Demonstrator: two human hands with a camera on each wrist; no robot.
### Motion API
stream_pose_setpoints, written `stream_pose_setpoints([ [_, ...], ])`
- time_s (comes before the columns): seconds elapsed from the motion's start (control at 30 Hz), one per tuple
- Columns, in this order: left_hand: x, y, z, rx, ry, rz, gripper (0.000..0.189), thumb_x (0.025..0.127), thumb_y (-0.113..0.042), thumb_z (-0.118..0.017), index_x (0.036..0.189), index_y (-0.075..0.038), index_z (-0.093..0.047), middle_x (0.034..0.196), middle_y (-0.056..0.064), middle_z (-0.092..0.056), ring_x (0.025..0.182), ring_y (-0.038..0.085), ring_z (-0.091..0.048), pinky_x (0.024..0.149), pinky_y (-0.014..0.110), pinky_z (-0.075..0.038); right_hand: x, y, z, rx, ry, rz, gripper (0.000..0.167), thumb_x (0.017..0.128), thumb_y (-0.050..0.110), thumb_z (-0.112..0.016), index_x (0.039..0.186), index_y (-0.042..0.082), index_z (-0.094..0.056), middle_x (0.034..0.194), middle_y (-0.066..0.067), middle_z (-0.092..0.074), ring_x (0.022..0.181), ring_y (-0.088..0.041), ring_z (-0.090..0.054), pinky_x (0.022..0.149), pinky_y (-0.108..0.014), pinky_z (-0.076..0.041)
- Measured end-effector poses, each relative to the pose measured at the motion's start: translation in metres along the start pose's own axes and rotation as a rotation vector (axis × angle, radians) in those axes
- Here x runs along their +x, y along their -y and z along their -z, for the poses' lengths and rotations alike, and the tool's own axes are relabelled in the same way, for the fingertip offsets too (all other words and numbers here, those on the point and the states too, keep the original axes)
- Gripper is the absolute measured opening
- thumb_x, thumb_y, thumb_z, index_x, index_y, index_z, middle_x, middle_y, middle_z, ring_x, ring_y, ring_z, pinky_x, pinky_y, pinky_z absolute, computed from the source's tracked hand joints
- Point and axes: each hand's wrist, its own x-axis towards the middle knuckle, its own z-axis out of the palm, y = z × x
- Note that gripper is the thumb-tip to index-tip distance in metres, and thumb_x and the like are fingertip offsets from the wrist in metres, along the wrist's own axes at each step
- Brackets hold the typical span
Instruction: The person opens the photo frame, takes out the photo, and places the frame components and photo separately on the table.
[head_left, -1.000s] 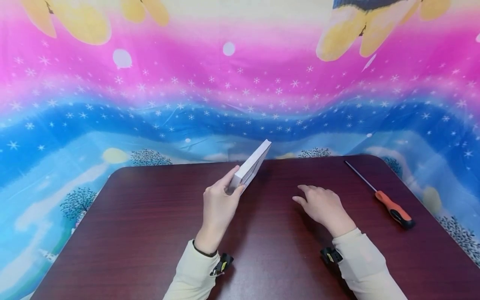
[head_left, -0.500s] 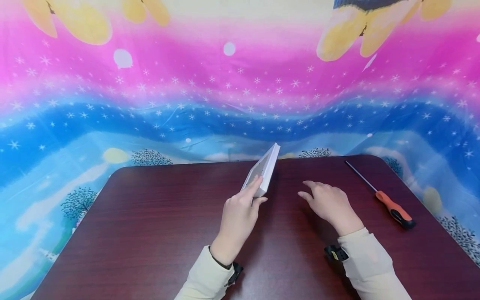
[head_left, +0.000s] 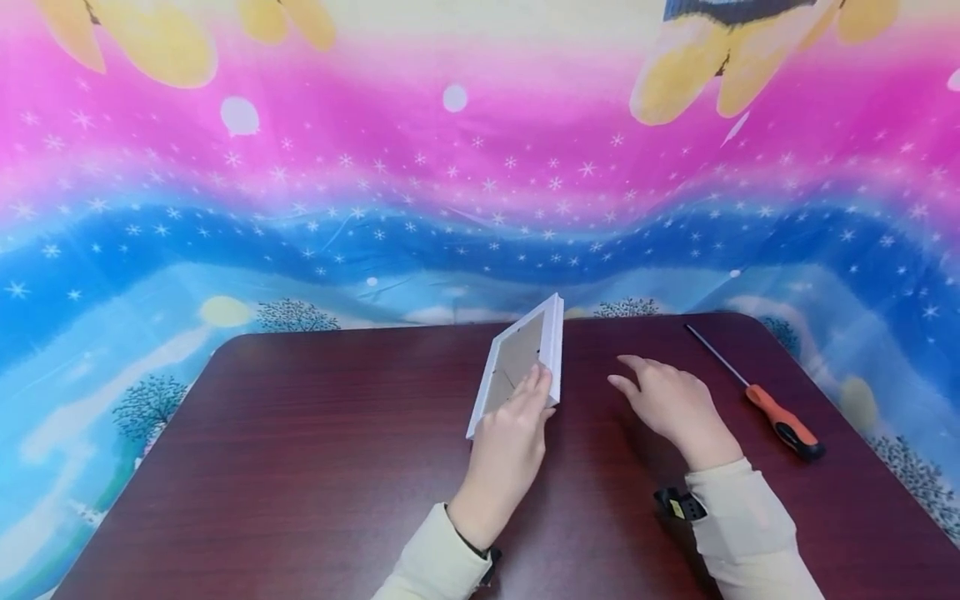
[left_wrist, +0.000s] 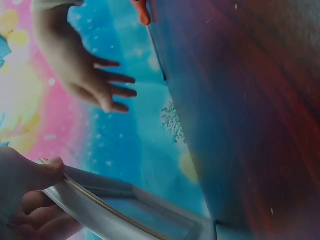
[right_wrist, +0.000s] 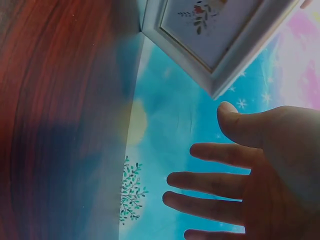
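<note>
My left hand [head_left: 510, 454] grips a white picture frame [head_left: 556, 342] by its near edge, thumb on one side and fingers across the brown backing. The frame is tilted up over the table, its back toward the head camera. In the right wrist view the front of the picture frame [right_wrist: 187, 52] shows a small floral print inside a thin gold line. The left wrist view has the thumb of the left hand [left_wrist: 25, 182] over the moulding. To the right, apart from the frame, my right hand [head_left: 675, 408] hovers with fingers spread and holds nothing.
A screwdriver [head_left: 783, 421] with an orange and black handle lies on the right side of the dark red-brown table [head_left: 300, 467], its shaft toward the far edge. Behind the table hangs a colourful backdrop cloth [head_left: 420, 192] with snowflakes and trees.
The left hand has moved right and turned the picture frame, so its brown back now faces the head camera more fully. My right hand has shifted slightly to the right.
</note>
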Motion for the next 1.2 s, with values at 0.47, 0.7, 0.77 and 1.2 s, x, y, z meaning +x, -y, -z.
stream_pose_setpoints([
  [0.47, 0.009, -0.031, -0.034, 0.431, 0.179, -0.081, 0.041, 0.085, -0.008, -0.077, 0.125, -0.009, -0.07, 0.124, 0.01, -0.067, 0.111, 0.016, -0.066, 0.067, 0.023, -0.058, 0.001, -0.004, 0.002, -0.004, 0.004, -0.026, 0.049, 0.1, 0.031, -0.058, 0.137, -0.001, -0.055, 0.131, -0.028, -0.058, 0.113, -0.047, -0.058, 0.088, -0.064, -0.046],
  [0.7, 0.009, -0.041, -0.051, 0.506, 0.2, -0.062, 0.033, 0.084, -0.012, -0.074, 0.117, -0.016, -0.074, 0.118, 0.008, -0.07, 0.107, 0.015, -0.067, 0.066, 0.022, -0.057, 0.0, -0.002, 0.006, 0.016, -0.039, -0.016, 0.046, 0.1, 0.028, -0.058, 0.135, -0.001, -0.057, 0.129, -0.028, -0.059, 0.109, -0.047, -0.06, 0.086, -0.064, -0.047],
  [0.77, 0.007, -0.043, -0.056, 0.519, 0.231, -0.051, 0.032, 0.085, -0.013, -0.073, 0.116, -0.017, -0.075, 0.118, 0.008, -0.07, 0.108, 0.016, -0.067, 0.063, 0.022, -0.057, -0.001, -0.002, 0.006, 0.02, -0.046, -0.017, 0.046, 0.1, 0.028, -0.059, 0.135, -0.002, -0.057, 0.128, -0.029, -0.06, 0.108, -0.047, -0.06, 0.086, -0.064, -0.048],
  [1.2, 0.006, -0.054, -0.072, 0.592, 0.419, -0.073, 0.018, 0.086, -0.015, -0.072, 0.095, -0.028, -0.081, 0.106, 0.004, -0.073, 0.084, 0.012, -0.066, 0.05, 0.019, -0.051, -0.001, -0.002, 0.002, 0.011, -0.052, -0.009, 0.045, 0.099, 0.028, -0.06, 0.134, -0.001, -0.059, 0.126, -0.028, -0.061, 0.102, -0.045, -0.063, 0.08, -0.061, -0.051],
])
